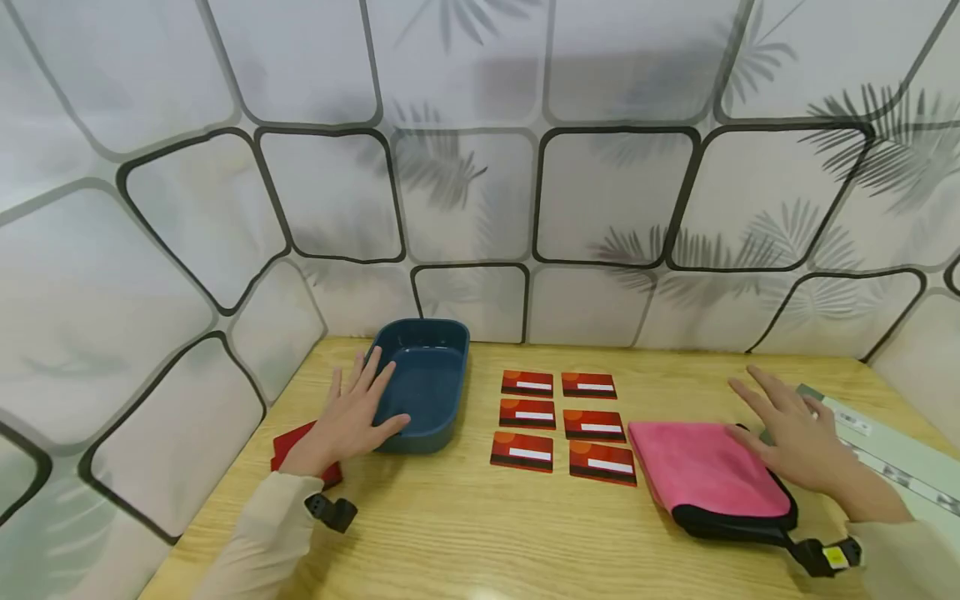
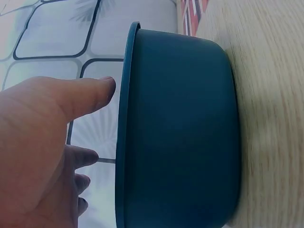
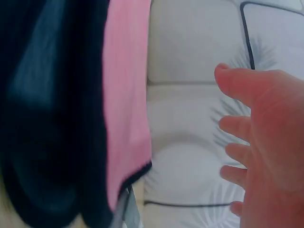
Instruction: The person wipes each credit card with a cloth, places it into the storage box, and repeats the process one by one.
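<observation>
My left hand (image 1: 348, 425) hovers with spread fingers over the near left side of a dark blue plastic tub (image 1: 459, 408). In the left wrist view the thumb and fingers stand apart from the tub's rim, holding nothing. Under the left wrist lie red cards (image 1: 292, 442), partly hidden by the hand. My right hand (image 1: 801, 442), its fingers also spread, is over the right edge of a folded pink cloth with black edging (image 1: 705, 467). The right wrist view shows a gap between that hand and the pink cloth (image 3: 127, 90). Nothing is in the right hand.
Several red cards with white strips (image 1: 522, 451) lie in two columns between the tub and the cloth. A pale green flat object (image 1: 896, 458) is at the right, partly behind the right arm. A patterned wall covering (image 1: 465, 200) borders the wooden table (image 1: 450, 533).
</observation>
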Available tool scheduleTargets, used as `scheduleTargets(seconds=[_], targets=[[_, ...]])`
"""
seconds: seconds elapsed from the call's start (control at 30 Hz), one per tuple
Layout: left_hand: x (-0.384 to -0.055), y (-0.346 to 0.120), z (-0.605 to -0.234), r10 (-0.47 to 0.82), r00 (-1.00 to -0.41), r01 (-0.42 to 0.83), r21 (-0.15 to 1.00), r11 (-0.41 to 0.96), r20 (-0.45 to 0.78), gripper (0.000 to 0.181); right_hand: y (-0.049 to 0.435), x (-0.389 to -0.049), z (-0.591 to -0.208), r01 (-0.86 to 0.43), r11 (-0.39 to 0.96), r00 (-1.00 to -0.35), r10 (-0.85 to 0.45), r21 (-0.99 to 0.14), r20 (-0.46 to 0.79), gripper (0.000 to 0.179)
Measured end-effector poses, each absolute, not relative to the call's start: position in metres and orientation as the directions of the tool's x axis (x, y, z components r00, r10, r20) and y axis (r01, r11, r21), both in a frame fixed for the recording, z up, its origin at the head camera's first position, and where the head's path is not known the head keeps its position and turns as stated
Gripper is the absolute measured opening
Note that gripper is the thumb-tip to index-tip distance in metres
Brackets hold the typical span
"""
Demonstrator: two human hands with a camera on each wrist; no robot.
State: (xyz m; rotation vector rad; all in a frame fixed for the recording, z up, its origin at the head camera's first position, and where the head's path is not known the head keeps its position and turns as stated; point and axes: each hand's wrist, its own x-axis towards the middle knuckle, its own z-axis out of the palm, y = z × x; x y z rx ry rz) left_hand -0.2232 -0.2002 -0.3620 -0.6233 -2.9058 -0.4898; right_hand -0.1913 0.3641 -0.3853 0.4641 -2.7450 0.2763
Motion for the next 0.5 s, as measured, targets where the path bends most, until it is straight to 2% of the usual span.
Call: scheduleTargets(seconds=[0.23, 0.5], targets=[[-0.227, -0.199, -0.370, 0.370, -0.903, 0.425, 0.326, 0.844, 0.219, 0.075, 0.335, -0.197, -0.400, -0.384, 0.881, -0.915, -0.324, -0.275, 0.239, 0.065], [-0.226, -0.191, -0.378, 0.370, -0.878, 0.457, 0.300, 0.838, 0.305, 0.062, 0.306, -0.204, -0.407, -0.381, 0.881, -0.922, -0.342, -0.280, 0.180, 0.059]])
